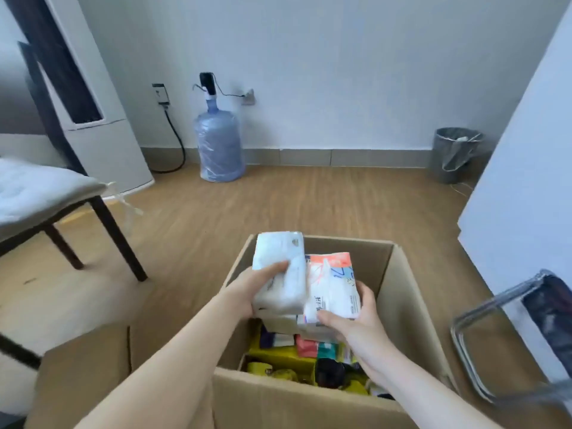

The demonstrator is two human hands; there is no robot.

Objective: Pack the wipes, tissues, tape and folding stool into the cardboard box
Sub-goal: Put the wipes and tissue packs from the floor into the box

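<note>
At far left, a dark-legged chair (46, 205) with a pale cushion stands on the wooden floor (247, 209), and behind it a white floor-standing appliance (105, 144) rises against the wall. Further along the wall stands a blue water jug (219, 147) wrapped in clear film, with a black pump on its neck. Nearer the camera, the left hand (247, 289) grips a white tissue pack (278, 274) from its left side, thumb across the front face, holding it tilted over the near-left part of the open cardboard box (408, 305). Just beside it and touching it, the right hand (359, 320) holds a second pack (332, 286), white with orange and blue print, fingers curled under its lower edge and thumb on its right side. Both packs hover above the box's contents: a pale carton directly beneath them, and lower down a jumble of yellow, red, green and dark items too blurred to name. A flap (83, 376) of the box lies spread at lower left. To the right, a grey waste bin (455, 153) sits by the wall, and at the far right edge a metal-framed folding stool (510, 329) with dark fabric rests on the floor outside the box.
</note>
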